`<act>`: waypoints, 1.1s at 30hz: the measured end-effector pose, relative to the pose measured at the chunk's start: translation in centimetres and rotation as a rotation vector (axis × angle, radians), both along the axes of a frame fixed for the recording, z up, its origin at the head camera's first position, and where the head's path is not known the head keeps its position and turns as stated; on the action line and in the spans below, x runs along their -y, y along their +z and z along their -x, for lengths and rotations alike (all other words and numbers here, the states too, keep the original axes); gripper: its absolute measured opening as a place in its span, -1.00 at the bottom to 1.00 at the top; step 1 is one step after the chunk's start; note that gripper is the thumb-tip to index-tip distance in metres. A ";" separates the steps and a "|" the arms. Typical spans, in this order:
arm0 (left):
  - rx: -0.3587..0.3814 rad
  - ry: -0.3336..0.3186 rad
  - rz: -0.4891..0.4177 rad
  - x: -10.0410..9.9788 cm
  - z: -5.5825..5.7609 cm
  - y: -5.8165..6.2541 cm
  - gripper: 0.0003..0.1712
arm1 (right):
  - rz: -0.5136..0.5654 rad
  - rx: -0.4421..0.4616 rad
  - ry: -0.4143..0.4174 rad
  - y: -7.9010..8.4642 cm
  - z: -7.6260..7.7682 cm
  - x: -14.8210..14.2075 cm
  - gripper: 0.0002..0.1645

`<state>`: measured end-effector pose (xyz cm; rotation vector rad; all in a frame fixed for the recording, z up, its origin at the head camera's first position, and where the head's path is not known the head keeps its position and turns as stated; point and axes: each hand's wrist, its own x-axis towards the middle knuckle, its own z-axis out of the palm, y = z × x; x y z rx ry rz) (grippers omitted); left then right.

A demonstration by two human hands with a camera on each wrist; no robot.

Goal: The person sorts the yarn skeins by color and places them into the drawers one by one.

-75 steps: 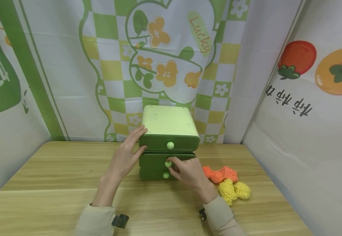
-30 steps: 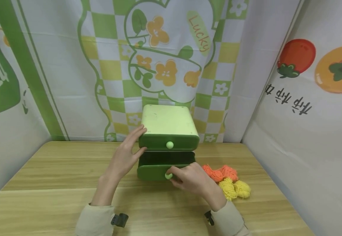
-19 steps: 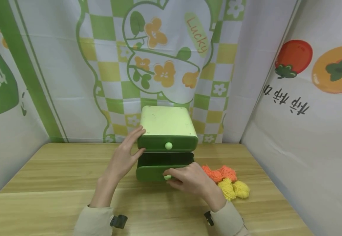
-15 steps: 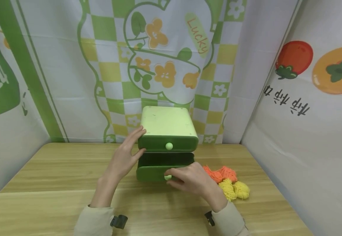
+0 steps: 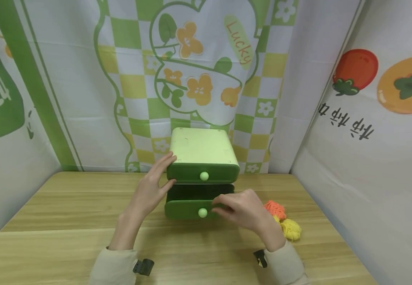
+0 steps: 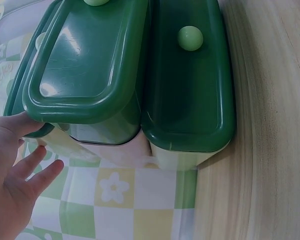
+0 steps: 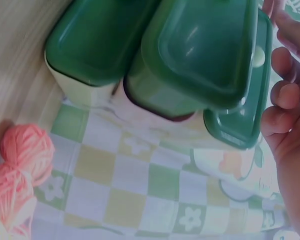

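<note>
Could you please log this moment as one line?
middle drawer: open | top drawer: closed | left hand: touching cabinet | right hand: beside middle knob, holding nothing | orange yarn, yellow yarn: on table

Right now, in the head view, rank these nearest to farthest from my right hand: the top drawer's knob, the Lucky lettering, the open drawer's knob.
From your right hand:
1. Open drawer's knob: just to its left.
2. Top drawer's knob: farther up, also left.
3. Lucky lettering: high on the backdrop behind the drawers.
</note>
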<state>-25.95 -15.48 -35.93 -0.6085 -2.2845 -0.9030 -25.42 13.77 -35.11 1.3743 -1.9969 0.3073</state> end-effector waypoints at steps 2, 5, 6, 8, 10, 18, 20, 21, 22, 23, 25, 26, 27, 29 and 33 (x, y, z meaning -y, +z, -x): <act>0.004 -0.001 -0.001 0.0 0.0 0.0 -0.16 | 0.003 0.001 -0.019 0.1 0.1 -0.4 -0.80; 0.010 -0.002 -0.004 0.0 0.0 -0.1 -0.15 | 0.010 -0.004 -0.042 0.2 0.3 -0.8 -0.78; 0.012 -0.001 -0.005 0.0 0.0 -0.1 -0.15 | 0.011 -0.002 -0.045 0.2 0.4 -1.0 -0.78; 0.014 -0.001 -0.006 0.0 0.1 -0.1 -0.15 | 0.014 -0.001 -0.050 0.2 0.6 -1.3 -0.77; 0.016 -0.001 -0.006 0.0 0.1 -0.1 -0.15 | 0.020 -0.004 -0.055 0.4 0.7 -1.7 -0.76; 0.009 -0.007 -0.005 0.0 0.1 -0.1 -0.15 | 0.060 0.051 -0.054 1.1 1.2 -4.0 -0.66; 0.010 -0.008 -0.004 0.0 0.1 -0.1 -0.15 | 0.070 0.064 -0.052 1.2 1.4 -4.6 -0.66; 0.008 -0.008 -0.004 0.0 0.1 -0.1 -0.15 | 0.075 0.069 -0.047 1.3 1.5 -4.8 -0.66; 0.007 -0.009 -0.004 -0.1 0.1 -0.1 -0.14 | 0.077 0.077 -0.047 1.3 1.6 -5.1 -0.72; 0.006 -0.010 -0.004 -0.1 0.1 -0.1 -0.14 | 0.079 0.083 -0.050 1.2 1.7 -5.3 -0.73; 0.003 -0.010 -0.003 0.0 0.1 -0.1 -0.14 | 0.081 0.091 -0.054 1.1 2.0 -5.7 -0.83; 0.002 -0.009 -0.003 0.0 0.2 -0.1 -0.14 | 0.082 0.097 -0.057 1.0 2.1 -5.8 -0.80; 0.002 -0.009 -0.003 0.0 0.2 -0.1 -0.14 | 0.081 0.105 -0.062 0.9 2.1 -5.9 -0.74; 0.004 -0.008 -0.001 0.1 0.2 -0.1 -0.15 | 0.079 0.122 -0.075 0.7 2.2 -6.1 -0.68; 0.007 0.000 0.004 0.1 0.1 -0.1 -0.15 | 0.070 0.164 -0.115 0.4 2.4 -6.6 -0.79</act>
